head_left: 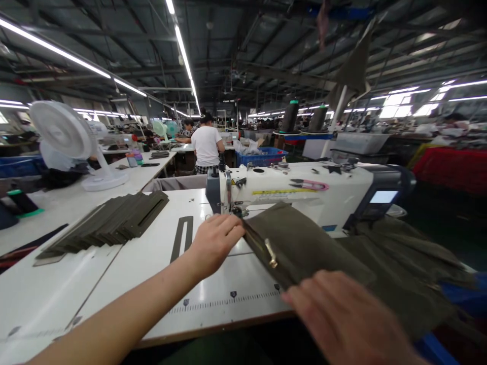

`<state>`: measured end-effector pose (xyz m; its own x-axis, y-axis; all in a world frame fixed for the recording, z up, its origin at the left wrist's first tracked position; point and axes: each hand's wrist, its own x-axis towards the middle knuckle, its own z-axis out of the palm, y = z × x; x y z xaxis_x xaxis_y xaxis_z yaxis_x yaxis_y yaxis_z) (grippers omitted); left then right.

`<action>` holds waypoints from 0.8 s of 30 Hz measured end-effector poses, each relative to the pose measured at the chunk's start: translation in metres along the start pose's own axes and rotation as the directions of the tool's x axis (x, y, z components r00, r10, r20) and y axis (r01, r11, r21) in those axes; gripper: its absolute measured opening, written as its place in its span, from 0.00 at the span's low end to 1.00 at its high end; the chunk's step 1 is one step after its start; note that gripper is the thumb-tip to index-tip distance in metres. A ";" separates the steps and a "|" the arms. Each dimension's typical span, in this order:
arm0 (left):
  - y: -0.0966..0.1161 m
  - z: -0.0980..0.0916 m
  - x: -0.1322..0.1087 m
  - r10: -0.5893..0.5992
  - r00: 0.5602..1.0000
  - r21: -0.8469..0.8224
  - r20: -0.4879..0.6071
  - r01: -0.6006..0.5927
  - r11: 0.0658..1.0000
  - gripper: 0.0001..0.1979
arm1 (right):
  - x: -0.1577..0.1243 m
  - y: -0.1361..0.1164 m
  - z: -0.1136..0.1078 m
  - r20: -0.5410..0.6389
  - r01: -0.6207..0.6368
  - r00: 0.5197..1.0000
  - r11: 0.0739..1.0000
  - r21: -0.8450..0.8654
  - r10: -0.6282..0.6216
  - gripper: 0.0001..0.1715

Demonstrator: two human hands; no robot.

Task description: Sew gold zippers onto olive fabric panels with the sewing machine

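An olive-green fabric piece with a zipper [304, 238] is stretched between my two hands in front of the sewing machine [304, 182]. A gold zipper pull [271, 253] hangs on its near edge. My left hand [218, 238] pinches the left corner close to the needle area, fingers closed. Lower right, my right hand [338, 314] is closed on the near edge and slightly blurred. To the left of my left hand, a flat green strip with a long slot [182, 237] lies on the white table.
A pile of slotted green pieces [110, 220] covers the table's left side. Behind it stands a white fan [72, 137]. Pink thread snips [310, 184] rest on the machine. More green fabric [411, 253] is heaped at right. A person in a white shirt [206, 144] is ahead.
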<state>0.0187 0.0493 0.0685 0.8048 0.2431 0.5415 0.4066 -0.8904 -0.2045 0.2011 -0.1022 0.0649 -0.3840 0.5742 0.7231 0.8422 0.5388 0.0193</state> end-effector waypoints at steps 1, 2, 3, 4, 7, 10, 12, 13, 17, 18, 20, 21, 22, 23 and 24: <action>-0.002 0.008 -0.014 0.020 0.997 -0.005 0.075 -0.019 1.000 0.13 | -0.010 -0.014 0.024 0.033 0.113 0.993 0.993 -0.041 -0.112 0.15; -0.004 0.016 -0.029 0.061 0.984 -0.029 0.168 -0.056 0.998 0.13 | -0.018 -0.025 0.048 0.072 0.143 0.988 0.989 -0.044 -0.140 0.17; -0.005 0.021 -0.043 0.081 0.964 -0.060 0.253 -0.067 0.996 0.12 | -0.024 -0.033 0.067 0.101 0.141 0.985 0.990 0.004 -0.141 0.20; -0.004 0.025 -0.055 0.056 0.949 -0.080 0.310 -0.033 0.996 0.12 | -0.027 -0.037 0.081 0.096 0.091 0.991 0.994 0.060 -0.097 0.24; 0.006 0.020 -0.075 -0.122 0.911 -0.116 0.395 0.181 0.977 0.12 | -0.017 -0.025 0.089 0.252 -0.114 0.966 0.962 0.248 0.050 0.19; 0.025 0.009 -0.076 -0.254 0.841 -0.147 0.478 0.361 0.921 0.32 | 0.005 0.002 0.080 0.368 -0.322 0.905 0.910 0.261 0.215 0.12; 0.034 0.008 -0.073 -0.260 0.807 -0.170 0.531 0.402 0.900 0.48 | 0.014 0.010 0.085 0.429 -0.335 0.882 0.899 0.282 0.194 0.09; 0.037 0.010 -0.072 -0.255 0.799 -0.180 0.545 0.408 0.895 0.51 | 0.017 0.009 0.091 0.461 -0.335 0.869 0.900 0.280 0.180 0.07; 0.034 0.019 -0.070 -0.234 0.776 -0.200 0.586 0.418 0.886 0.53 | 0.024 -0.006 0.122 0.551 -0.386 0.792 0.914 0.120 0.262 0.06; 0.032 0.019 -0.070 -0.225 0.769 -0.204 0.598 0.418 0.885 0.53 | 0.026 -0.010 0.127 0.564 -0.385 0.779 0.919 0.085 0.274 0.06; 0.030 0.019 -0.071 -0.215 0.764 -0.212 0.608 0.417 0.884 0.54 | 0.029 -0.014 0.132 0.584 -0.367 0.769 0.928 0.071 0.260 0.04; 0.029 0.019 -0.071 -0.215 0.766 -0.215 0.606 0.418 0.882 0.54 | 0.030 -0.015 0.131 0.579 -0.366 0.775 0.927 0.083 0.254 0.03; 0.028 0.019 -0.071 -0.220 0.769 -0.217 0.600 0.421 0.881 0.53 | 0.029 -0.016 0.129 0.565 -0.375 0.785 0.921 0.107 0.255 0.02; 0.028 0.019 -0.072 -0.225 0.772 -0.218 0.595 0.424 0.879 0.52 | 0.027 -0.017 0.125 0.542 -0.392 0.799 0.909 0.142 0.260 0.01; 0.027 0.020 -0.072 -0.230 0.774 -0.216 0.590 0.426 0.878 0.52 | 0.024 -0.019 0.120 0.511 -0.401 0.820 0.896 0.190 0.259 0.02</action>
<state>-0.0196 0.0152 0.0074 0.7846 0.6199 -0.0153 0.6064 -0.7619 0.2275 0.1307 -0.0244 -0.0004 -0.2905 0.9251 0.2446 0.8370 0.3695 -0.4036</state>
